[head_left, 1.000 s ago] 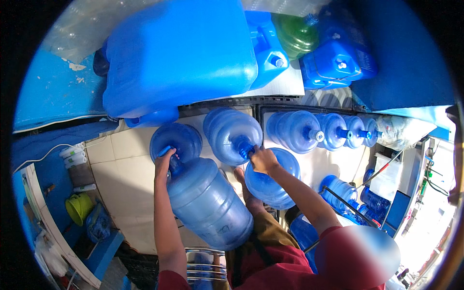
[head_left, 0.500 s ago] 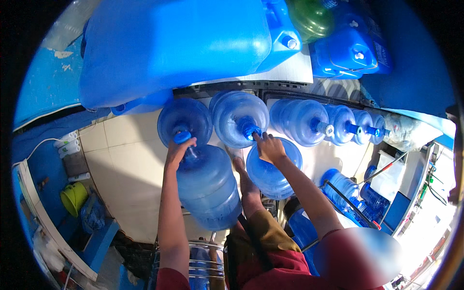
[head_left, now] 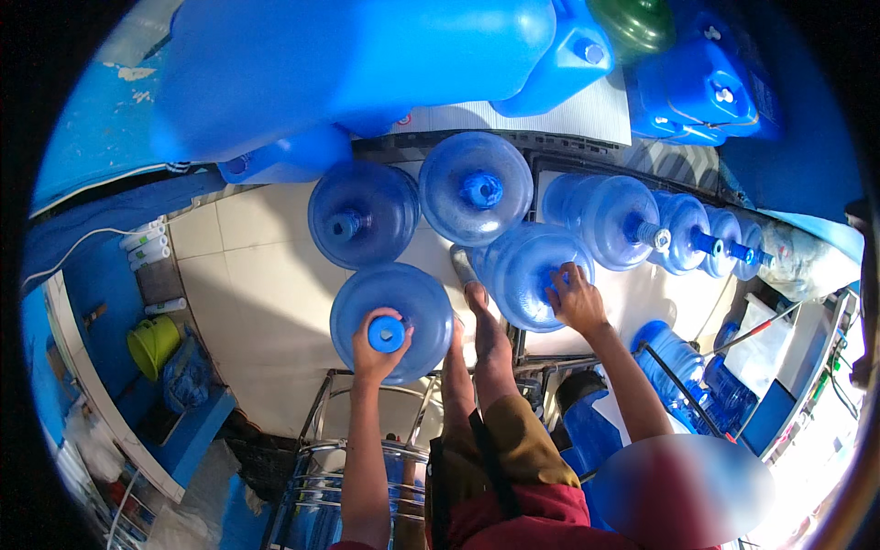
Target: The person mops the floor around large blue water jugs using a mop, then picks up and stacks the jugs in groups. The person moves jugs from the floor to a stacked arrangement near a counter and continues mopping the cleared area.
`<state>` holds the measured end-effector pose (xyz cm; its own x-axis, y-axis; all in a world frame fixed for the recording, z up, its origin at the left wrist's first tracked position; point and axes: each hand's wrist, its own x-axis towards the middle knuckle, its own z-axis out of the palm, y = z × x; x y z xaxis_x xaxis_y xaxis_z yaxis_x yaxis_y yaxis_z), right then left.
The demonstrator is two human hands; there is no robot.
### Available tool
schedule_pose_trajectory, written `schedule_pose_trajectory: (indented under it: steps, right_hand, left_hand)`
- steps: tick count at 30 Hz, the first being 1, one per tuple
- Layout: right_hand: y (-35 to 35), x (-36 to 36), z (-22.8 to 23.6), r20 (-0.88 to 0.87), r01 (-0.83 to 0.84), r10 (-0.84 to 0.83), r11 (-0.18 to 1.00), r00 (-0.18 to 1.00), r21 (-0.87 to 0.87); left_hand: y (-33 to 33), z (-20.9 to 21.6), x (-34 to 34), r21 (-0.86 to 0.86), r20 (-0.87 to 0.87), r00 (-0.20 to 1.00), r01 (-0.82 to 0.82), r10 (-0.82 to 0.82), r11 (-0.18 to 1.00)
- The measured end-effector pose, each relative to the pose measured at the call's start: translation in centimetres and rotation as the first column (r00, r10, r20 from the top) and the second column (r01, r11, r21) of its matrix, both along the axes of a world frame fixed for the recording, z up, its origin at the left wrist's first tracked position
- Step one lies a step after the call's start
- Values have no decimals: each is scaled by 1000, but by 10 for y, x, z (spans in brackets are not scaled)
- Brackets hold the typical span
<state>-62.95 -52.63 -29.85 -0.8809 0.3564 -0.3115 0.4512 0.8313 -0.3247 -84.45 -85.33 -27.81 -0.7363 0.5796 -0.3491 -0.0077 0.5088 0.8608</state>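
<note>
My left hand (head_left: pixel 371 357) is wrapped round the blue-capped neck of a large clear blue water jug (head_left: pixel 422 302), which stands upright on the tiles in front of me. At the right, my right hand (head_left: pixel 579 302) has its fingers curled at the neck of another water jug (head_left: pixel 513 298); the hand hides most of that neck. Two more upright jugs are just beyond: one with a dark-looking body (head_left: pixel 335 192) at the left, and one with a blue cover over its mouth (head_left: pixel 477 156) in the middle.
More jugs (head_left: pixel 612 229) line up to the right. Big blue containers (head_left: pixel 367 64) fill the far side, with smaller jerrycans (head_left: pixel 701 96) at far right. A metal rack (head_left: pixel 321 477) stands near my legs; a yellow-green bucket (head_left: pixel 154 348) is at left. My feet are between the jugs.
The jug in my left hand has gone from tilted to upright, nearer to me. My right hand has left the middle jug's covered mouth and moved right to the neighbouring jug's neck.
</note>
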Motion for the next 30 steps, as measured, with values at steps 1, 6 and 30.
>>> schedule_pose_trajectory:
  steps: [1, 6, 30]
  right_hand:
    - [-5, 3, -3, 11, 35, -35, 999, 999, -12]
    - [-46, 8, -7, 292, 279, -280, 959, 914, 46]
    - [-131, 0, 26, 751, 635, -484, 764, 450, 113]
  left_hand:
    - [-5, -7, 2, 1, -5, 1000, -23, 23, 1000]
    - [-42, -16, 11, 8, -74, 983, -167, 167, 986]
    - [-73, -57, -230, 138, -100, 621, -765, 777, 629]
